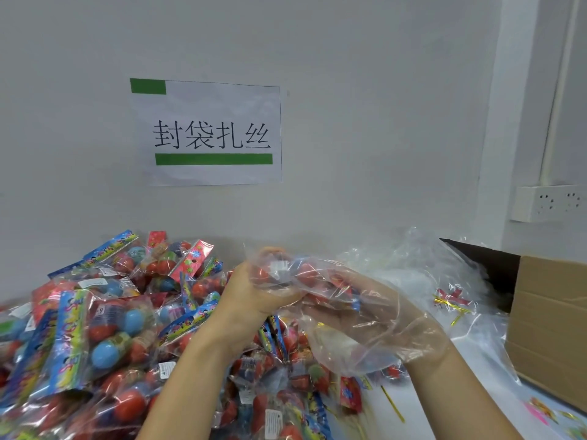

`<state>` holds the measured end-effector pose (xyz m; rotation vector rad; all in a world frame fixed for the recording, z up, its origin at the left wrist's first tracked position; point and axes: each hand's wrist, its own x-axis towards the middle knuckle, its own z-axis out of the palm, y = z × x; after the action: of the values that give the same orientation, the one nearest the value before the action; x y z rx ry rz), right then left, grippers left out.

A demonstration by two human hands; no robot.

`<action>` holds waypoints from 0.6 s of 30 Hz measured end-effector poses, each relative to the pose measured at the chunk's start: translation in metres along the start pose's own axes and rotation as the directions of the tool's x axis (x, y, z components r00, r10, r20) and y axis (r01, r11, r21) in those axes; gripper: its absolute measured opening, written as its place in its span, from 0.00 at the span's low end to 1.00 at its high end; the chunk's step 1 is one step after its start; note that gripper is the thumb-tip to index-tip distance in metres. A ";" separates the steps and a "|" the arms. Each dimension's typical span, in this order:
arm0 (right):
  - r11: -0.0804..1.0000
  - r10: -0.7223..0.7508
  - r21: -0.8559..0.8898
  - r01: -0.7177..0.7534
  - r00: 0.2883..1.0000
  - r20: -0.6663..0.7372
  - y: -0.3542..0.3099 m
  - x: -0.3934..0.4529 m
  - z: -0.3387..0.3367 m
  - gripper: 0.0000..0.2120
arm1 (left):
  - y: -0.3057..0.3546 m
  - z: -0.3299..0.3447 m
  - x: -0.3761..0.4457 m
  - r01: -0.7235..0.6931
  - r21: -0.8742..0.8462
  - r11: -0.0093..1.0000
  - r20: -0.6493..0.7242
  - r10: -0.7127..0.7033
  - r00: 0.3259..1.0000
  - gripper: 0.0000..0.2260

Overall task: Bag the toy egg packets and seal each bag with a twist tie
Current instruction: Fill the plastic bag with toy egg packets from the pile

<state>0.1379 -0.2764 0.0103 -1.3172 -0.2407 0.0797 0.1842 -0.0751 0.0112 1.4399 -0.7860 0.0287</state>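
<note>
A large heap of toy egg packets, with red and blue eggs under bright card headers, covers the table's left half. My left hand grips a packet with red eggs at chest height, above the heap. The packet lies partly inside a clear plastic bag. My right hand is inside that bag, its fingers reaching toward the packet; the film blurs how they lie. Gold twist ties lie to the right on loose clear bags. One gold tie lies on the table near my right forearm.
A pile of empty clear bags sits at the back right against the wall. An open cardboard box stands at the right edge. A paper sign hangs on the wall, and a wall socket is at the far right.
</note>
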 end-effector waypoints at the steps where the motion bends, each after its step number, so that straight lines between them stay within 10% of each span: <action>1: 0.999 -0.012 -0.035 0.012 1.000 -0.002 0.001 0.000 -0.001 0.17 | 0.000 0.001 0.000 -0.006 0.007 1.000 -0.006 0.006 1.000 0.20; 5: 0.979 -0.048 -0.200 0.041 0.998 -0.032 0.007 -0.005 -0.005 0.33 | 0.002 -0.001 0.001 -0.065 -0.018 0.998 -0.058 0.064 0.996 0.15; 7: 0.976 -0.070 -0.210 0.057 0.996 -0.055 0.008 -0.008 -0.005 0.26 | 0.001 -0.006 0.003 -0.073 -0.092 0.993 -0.133 0.061 0.989 0.19; 12: 0.988 -0.130 -0.097 0.124 0.989 -0.065 0.004 -0.011 -0.007 0.14 | -0.003 -0.018 0.008 0.024 -0.379 0.925 -0.316 -0.154 0.936 0.25; 15: 0.961 -0.192 0.166 0.222 0.965 -0.179 -0.009 -0.016 -0.013 0.21 | -0.004 -0.014 0.007 0.134 -0.354 0.926 -0.220 -0.222 0.950 0.07; 18: 0.905 -0.224 0.318 0.281 0.953 -0.205 -0.027 -0.030 -0.019 0.29 | -0.003 -0.003 0.007 0.252 -0.342 0.905 -0.181 -0.327 0.928 0.14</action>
<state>0.1103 -0.3072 0.0277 -0.9274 -0.2439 -0.2004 0.1921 -0.0759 0.0118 1.2092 -0.3537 -0.1486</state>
